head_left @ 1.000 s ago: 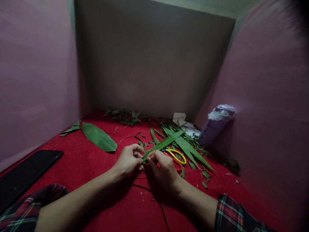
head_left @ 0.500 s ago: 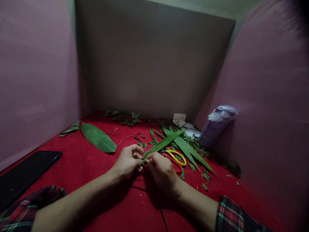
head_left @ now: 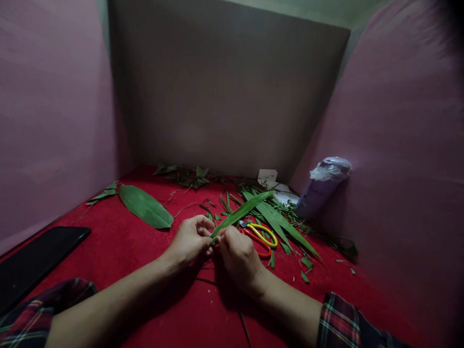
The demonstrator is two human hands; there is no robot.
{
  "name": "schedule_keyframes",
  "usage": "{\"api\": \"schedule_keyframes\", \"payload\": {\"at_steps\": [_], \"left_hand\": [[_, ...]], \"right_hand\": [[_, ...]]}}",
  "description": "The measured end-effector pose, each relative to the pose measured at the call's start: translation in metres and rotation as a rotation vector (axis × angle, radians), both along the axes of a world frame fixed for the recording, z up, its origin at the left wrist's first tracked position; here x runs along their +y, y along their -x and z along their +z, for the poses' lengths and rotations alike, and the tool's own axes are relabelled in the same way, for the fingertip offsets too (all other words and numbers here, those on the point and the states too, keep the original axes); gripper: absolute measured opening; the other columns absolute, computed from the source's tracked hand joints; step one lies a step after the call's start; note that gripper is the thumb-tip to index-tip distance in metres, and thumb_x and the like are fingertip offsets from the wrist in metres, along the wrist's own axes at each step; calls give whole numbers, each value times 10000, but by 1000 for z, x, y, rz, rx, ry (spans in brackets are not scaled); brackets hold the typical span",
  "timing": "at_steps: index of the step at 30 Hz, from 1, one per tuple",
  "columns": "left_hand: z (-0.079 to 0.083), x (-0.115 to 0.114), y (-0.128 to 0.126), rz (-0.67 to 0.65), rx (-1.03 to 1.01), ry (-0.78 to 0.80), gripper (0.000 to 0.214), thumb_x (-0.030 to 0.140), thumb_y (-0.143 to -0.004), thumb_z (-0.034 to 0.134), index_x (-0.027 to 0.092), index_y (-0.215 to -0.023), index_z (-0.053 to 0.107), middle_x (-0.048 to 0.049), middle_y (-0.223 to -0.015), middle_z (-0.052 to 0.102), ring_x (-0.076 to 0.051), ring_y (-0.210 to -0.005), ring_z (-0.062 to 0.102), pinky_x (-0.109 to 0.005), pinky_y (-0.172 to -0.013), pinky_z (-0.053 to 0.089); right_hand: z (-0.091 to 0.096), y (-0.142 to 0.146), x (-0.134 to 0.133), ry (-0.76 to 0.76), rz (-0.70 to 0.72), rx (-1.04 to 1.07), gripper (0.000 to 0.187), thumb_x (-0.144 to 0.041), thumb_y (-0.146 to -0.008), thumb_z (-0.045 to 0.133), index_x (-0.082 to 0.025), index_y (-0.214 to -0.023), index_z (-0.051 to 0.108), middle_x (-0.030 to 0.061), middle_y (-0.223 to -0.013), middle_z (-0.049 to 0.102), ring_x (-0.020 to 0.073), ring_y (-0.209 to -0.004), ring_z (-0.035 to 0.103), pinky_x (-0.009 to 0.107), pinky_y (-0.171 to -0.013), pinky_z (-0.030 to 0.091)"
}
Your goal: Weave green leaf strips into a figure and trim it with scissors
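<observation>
A long green leaf [head_left: 243, 210] slants up and to the right from between my two hands. My left hand [head_left: 190, 240] pinches its near end between thumb and fingers. Close beside it, my right hand [head_left: 239, 256] has its fingers curled at the same end of the leaf; the fingertips are partly hidden. Just behind my right hand lie scissors [head_left: 270, 236] with one red and one yellow handle loop, their blades partly covered. More long leaves [head_left: 286, 227] rest on the red cloth to the right of the scissors.
A broad green leaf [head_left: 145, 207] lies at the left, with a black phone-like slab [head_left: 39, 263] nearer me. Leaf scraps [head_left: 306, 263] are scattered at the right. A purple container [head_left: 319, 191] topped with clear plastic leans by the right wall. White paper [head_left: 267, 177] sits at the back.
The whole view has shifted slightly. My right hand has turned a little and its fingers are curled more tightly at the leaf's end. My left hand keeps its pinch.
</observation>
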State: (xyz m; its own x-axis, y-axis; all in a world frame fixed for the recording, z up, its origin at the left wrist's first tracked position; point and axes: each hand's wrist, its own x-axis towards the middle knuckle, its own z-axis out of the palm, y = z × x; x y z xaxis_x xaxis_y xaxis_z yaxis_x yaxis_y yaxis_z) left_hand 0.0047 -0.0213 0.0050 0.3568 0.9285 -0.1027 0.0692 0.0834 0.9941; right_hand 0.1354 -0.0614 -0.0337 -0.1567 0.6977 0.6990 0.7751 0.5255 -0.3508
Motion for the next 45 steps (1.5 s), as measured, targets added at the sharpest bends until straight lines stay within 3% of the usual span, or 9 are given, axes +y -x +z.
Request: {"api": "schedule_keyframes", "payload": {"at_steps": [4, 10, 15, 20, 25, 30, 45], "left_hand": [[0, 0, 0, -5, 4, 22, 275, 40, -520, 558, 160, -738, 442, 74, -421, 525, -111, -335, 510, -211, -367, 403], [0, 1, 0, 6, -3, -10, 268, 76, -530, 591, 161, -733, 438, 75, -420, 518, -108, -343, 512, -207, -371, 401], [-3, 2, 2, -12, 10, 0, 287, 41, -521, 555, 160, -754, 438, 72, -434, 531, -108, -339, 510, -208, -367, 401], [-3, 2, 1, -3, 5, -18, 256, 71, -544, 571, 156, -747, 440, 64, -434, 538, -99, -346, 506, -207, -379, 407], [-1, 1, 1, -10, 6, -4, 271, 50, -534, 564, 157, -752, 443, 64, -439, 543, -104, -343, 508, -209, -368, 408], [4, -1, 0, 6, 17, 8, 262, 42, -538, 563, 159, -739, 443, 62, -429, 542, -106, -341, 516, -202, -369, 408], [3, 1, 3, -9, -9, 22, 290, 60, -524, 582, 163, -760, 449, 56, -453, 555, -128, -352, 539, -245, -389, 454]], "right_hand": [[1, -1, 0, 80, -10, 188, 153, -74, -802, 429, -191, -706, 445, 13, -669, 565, 127, -594, 539, 226, -575, 433], [0, -2, 2, 26, 57, -10, 152, -115, -821, 393, -173, -709, 478, 62, -694, 585, 163, -605, 542, 266, -574, 437], [3, -3, 4, 219, -26, 312, 107, -128, -810, 459, -178, -718, 482, 6, -621, 571, 122, -544, 546, 214, -527, 435], [2, -1, 3, 71, 58, 94, 134, -143, -814, 421, -171, -702, 489, 46, -681, 574, 155, -604, 542, 270, -591, 441], [5, 1, 3, 202, -43, 382, 107, -143, -803, 473, -185, -705, 485, -10, -600, 558, 123, -531, 534, 222, -517, 423], [9, -1, -1, 107, 34, 323, 126, -97, -772, 493, -185, -681, 491, 5, -663, 571, 130, -597, 533, 245, -584, 428], [10, -3, -3, 116, 63, 337, 113, -99, -777, 502, -190, -709, 502, 11, -694, 586, 135, -613, 550, 255, -599, 443]]}}
